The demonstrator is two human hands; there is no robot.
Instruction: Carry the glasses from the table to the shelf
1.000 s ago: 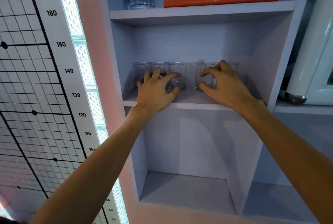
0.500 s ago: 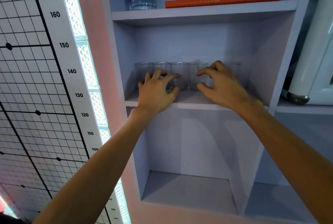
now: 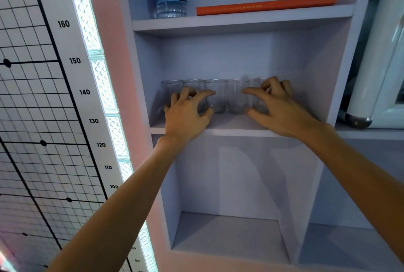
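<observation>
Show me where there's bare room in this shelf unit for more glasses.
Free: the lower compartment floor, bare between its side walls; a narrow strip of the middle shelf in front of the glasses, between left hand and right hand. Crowded: the back of that shelf, filled by the glasses row.

A single wide-angle view from the person's head faces the shelf unit [image 3: 240, 24] almost square-on and at arm's reach, pitched slightly down. The middle shelf [image 3: 229, 124] with its glasses [image 3: 237, 96] sits at frame centre. The left forearm [image 3: 122, 206] and right forearm [image 3: 349, 173] rise from the lower corners. A height chart [image 3: 74, 60], slanted by the lens, fills the left. A white appliance [image 3: 376, 64] clips the right edge.
</observation>
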